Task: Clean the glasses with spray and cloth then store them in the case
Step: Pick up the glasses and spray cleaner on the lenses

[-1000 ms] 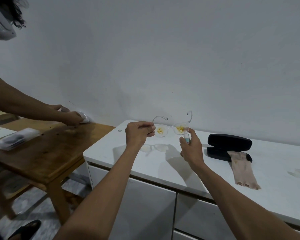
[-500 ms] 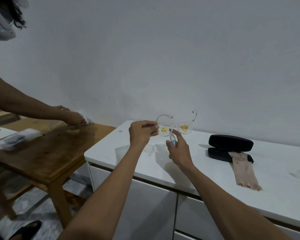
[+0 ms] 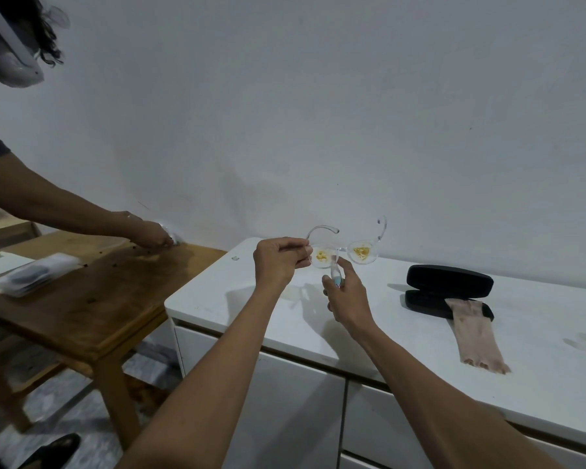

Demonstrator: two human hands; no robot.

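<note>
Clear-framed glasses [image 3: 362,254] with yellow smears on both lenses hang above the white cabinet top [image 3: 369,333]. My left hand [image 3: 279,260] pinches them at the left hinge, arms unfolded toward the wall. My right hand [image 3: 347,296] grips a small spray bottle [image 3: 335,275] with a teal band, its nozzle just below the left lens. An open black case [image 3: 449,282] lies to the right on the cabinet. A beige cloth [image 3: 476,333] drapes over the case's lower half and onto the top.
A wooden table [image 3: 92,292] stands to the left, touching the cabinet. Another person's hand [image 3: 153,233] wipes it near the wall, and a plastic-wrapped packet [image 3: 36,274] lies on it. A shoe [image 3: 53,450] shows on the floor. Cabinet drawers sit below the top.
My right hand with the spray bottle has moved left from the right lens to under the left lens. The glasses rose slightly. The other person's hand keeps wiping the table.
</note>
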